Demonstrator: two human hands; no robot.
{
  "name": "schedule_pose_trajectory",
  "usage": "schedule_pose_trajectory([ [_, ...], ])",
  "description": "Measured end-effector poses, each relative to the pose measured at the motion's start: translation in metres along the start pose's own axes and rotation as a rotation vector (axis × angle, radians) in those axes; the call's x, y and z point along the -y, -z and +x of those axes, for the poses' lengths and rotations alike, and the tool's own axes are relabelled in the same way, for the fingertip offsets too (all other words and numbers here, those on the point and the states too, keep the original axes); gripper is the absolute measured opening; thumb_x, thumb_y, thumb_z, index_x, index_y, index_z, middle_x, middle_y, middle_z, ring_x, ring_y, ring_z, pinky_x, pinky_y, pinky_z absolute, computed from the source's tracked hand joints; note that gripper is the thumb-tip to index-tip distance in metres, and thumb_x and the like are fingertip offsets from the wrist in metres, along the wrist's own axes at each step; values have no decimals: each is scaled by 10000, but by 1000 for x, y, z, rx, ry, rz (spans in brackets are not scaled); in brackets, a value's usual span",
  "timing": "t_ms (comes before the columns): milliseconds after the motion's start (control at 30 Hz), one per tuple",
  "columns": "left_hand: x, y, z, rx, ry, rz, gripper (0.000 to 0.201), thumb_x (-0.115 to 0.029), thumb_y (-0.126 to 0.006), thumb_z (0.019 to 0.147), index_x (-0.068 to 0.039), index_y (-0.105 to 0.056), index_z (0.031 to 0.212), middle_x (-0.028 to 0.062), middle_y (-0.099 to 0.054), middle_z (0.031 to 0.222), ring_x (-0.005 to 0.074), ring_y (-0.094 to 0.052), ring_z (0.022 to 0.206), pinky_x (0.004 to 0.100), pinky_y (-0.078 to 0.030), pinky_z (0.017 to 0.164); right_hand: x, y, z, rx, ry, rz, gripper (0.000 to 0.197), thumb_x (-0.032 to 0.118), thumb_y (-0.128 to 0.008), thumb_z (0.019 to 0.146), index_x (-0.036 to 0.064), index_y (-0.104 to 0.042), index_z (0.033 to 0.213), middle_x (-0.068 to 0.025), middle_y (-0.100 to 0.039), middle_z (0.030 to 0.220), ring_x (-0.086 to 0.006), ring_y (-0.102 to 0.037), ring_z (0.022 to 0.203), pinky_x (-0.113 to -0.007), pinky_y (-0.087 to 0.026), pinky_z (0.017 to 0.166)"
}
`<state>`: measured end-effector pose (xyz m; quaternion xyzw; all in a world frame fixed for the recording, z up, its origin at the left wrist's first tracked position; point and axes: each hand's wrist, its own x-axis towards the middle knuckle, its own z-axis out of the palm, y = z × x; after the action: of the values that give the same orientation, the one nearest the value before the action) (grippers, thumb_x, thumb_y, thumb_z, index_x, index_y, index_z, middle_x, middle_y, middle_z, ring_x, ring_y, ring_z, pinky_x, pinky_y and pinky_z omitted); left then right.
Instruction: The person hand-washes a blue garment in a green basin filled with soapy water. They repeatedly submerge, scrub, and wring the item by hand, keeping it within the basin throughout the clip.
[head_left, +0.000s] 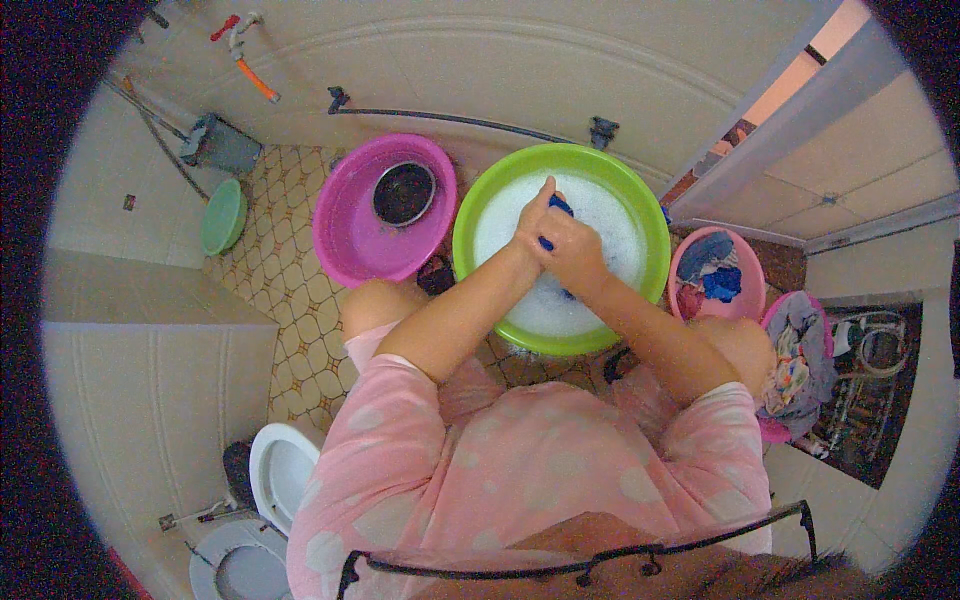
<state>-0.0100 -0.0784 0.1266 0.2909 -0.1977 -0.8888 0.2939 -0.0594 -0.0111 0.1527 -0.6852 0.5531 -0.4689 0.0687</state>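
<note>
Over a large lime-green basin (655, 215) full of white suds (612, 275), my two hands are pressed together. A bunched dark blue cloth (561, 206) shows in small pieces between them. My left hand (535, 218) is closed on it with the thumb pointing up and away. My right hand (575, 252) wraps against the left from the near right side, fingers curled round the cloth. Most of the cloth is hidden by my fingers. More blue shows faintly in the suds just below my hands.
To the left stands a magenta basin (325, 235) holding a round dark bowl (404, 194). On the right are a pink basin (758, 278) of clothes and a heap of grey laundry (805, 350). A grey bucket (225, 143), small green basin (225, 217) and toilet (262, 455) stand left.
</note>
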Motion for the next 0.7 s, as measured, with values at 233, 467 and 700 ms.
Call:
schedule_pose_trajectory([
  [233,15,-13,-3,54,40,-3,267,-379,-429,855,-144,-522,941,47,-562,923,190,-554,808,348,-457,710,-50,15,27,-222,-451,-181,279,276,-560,787,21,-545,676,-159,-534,699,-336,-524,650,-392,-420,591],
  [467,10,28,19,243,-15,-57,249,-350,-427,860,-127,-526,915,46,-568,885,186,-555,795,335,-458,711,-11,-9,0,-125,38,-151,277,284,-537,801,24,-546,706,-158,-545,696,-342,-530,639,-408,-423,591],
  [700,17,-18,-6,66,87,-18,209,-287,-425,868,-108,-533,874,13,-566,800,158,-553,765,325,-454,729,-50,14,21,-156,-311,-235,327,337,-491,826,32,-538,717,-169,-544,718,-353,-537,629,-433,-428,567],
])
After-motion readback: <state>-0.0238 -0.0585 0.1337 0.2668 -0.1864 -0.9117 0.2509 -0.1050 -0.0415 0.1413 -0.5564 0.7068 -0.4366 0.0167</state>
